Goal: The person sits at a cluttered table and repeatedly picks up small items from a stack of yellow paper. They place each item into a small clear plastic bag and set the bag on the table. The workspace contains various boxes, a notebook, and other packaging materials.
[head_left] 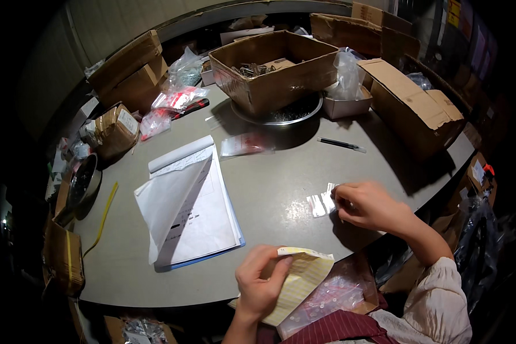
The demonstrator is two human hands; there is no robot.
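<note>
My left hand [260,282] is closed at the near table edge, thumb and fingers pinching a yellow-striped paper sheet [298,280] that looks like a label sheet. The sheet hangs down with its top edge curled. Over the right part of the table, my right hand [370,205] has its fingers curled in a pinch at a small clear plastic bag [321,204], which lies shiny on the tabletop. The fingertips partly hide the bag's right side. Below the sheet, a box by my lap holds a large clear bag [338,292] with small pale pieces inside.
A clipboard of papers [203,212] lies left of centre, its top page folded over. Behind are a pen [341,144], a blurred clear packet [246,144], and a cardboard box of metal parts [275,86] on a metal bowl [281,117]. A yellow strap [102,221] lies left.
</note>
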